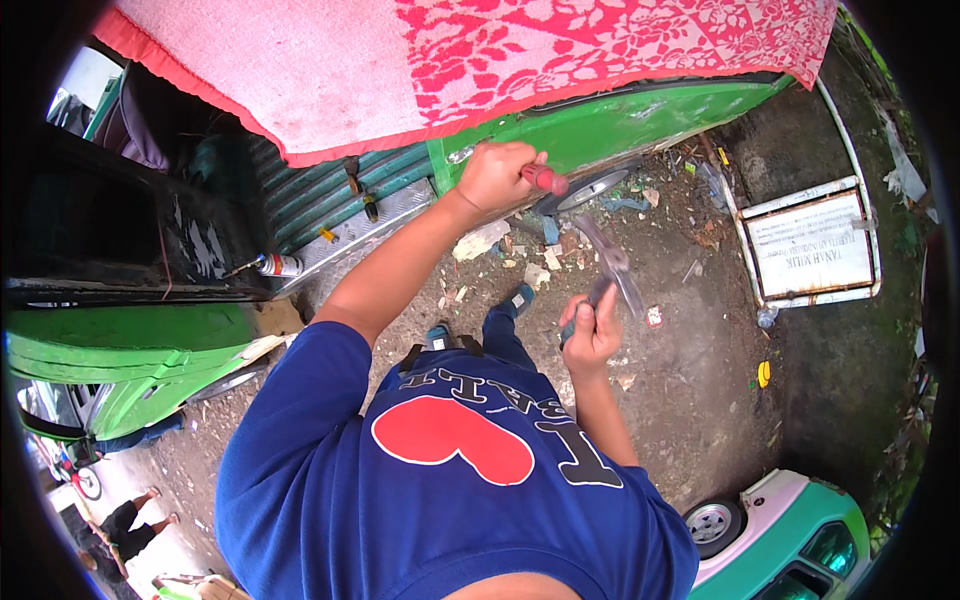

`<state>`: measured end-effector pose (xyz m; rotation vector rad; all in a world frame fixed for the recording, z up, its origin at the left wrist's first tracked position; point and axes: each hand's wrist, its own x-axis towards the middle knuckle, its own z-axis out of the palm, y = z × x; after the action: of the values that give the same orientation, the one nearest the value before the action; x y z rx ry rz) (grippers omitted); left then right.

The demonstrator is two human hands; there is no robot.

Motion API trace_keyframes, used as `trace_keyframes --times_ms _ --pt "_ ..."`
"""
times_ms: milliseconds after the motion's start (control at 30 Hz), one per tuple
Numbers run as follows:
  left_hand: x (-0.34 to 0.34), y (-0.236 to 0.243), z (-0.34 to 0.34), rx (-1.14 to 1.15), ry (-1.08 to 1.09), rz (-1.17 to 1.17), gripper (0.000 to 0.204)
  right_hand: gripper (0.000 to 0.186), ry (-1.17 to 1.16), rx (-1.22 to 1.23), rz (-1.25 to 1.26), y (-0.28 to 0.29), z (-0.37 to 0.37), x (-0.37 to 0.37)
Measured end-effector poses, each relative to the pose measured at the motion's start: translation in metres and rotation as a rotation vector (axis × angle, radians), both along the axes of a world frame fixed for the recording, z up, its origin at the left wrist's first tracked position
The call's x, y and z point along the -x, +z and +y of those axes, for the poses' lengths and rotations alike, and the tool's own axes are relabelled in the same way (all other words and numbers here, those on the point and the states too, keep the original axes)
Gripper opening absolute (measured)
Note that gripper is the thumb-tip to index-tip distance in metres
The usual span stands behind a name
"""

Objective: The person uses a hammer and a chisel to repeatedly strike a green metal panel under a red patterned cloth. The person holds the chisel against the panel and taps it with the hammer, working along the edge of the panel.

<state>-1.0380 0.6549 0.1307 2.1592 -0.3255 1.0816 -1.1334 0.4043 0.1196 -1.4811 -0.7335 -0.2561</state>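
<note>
My left hand (pixel 497 176) is closed around a red-handled tool (pixel 545 180), held against or close to the green vehicle panel (pixel 590 130); its working end is hidden. A small shiny metal fitting (pixel 461 155) shows on the panel just left of that hand. My right hand (pixel 594 335) grips a hammer (pixel 615 268) by its handle, the metal head raised and apart from the red handle. A pink and red patterned cloth (pixel 480 60) drapes over the vehicle above the panel.
Hand tools (pixel 370 207) lie on the metal door sill (pixel 395 208), near a spray can (pixel 280 265). Debris (pixel 483 240) litters the ground by a wheel (pixel 597 190). A white framed sign (pixel 812 245) leans at right; a green and white car (pixel 790 540) stands lower right. A person (pixel 125 530) is far left.
</note>
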Motion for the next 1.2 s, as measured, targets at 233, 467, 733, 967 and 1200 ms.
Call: trace_keyframes --times_ms 233,467,733,967,1200 --pt "-0.008 -0.001 -0.002 -0.06 -0.004 0.018 0.032 0.051 -0.11 0.055 0.052 0.008 -0.005 -0.01" --pt "-0.004 -0.003 -0.009 -0.037 0.005 0.059 0.033 0.053 -0.057 0.065 0.034 0.015 -0.002 -0.015" --pt "-0.009 0.0 -0.002 -0.004 0.008 0.045 0.033 0.062 0.07 -0.101 0.297 0.032 -0.002 -0.009" --pt "-0.002 -0.001 -0.002 -0.015 -0.028 0.066 0.035 0.062 0.018 -0.049 0.472 0.047 0.0 -0.015" --pt "0.005 -0.011 -0.002 -0.114 -0.113 0.097 0.032 0.062 0.035 -0.098 0.473 0.044 -0.01 -0.019"
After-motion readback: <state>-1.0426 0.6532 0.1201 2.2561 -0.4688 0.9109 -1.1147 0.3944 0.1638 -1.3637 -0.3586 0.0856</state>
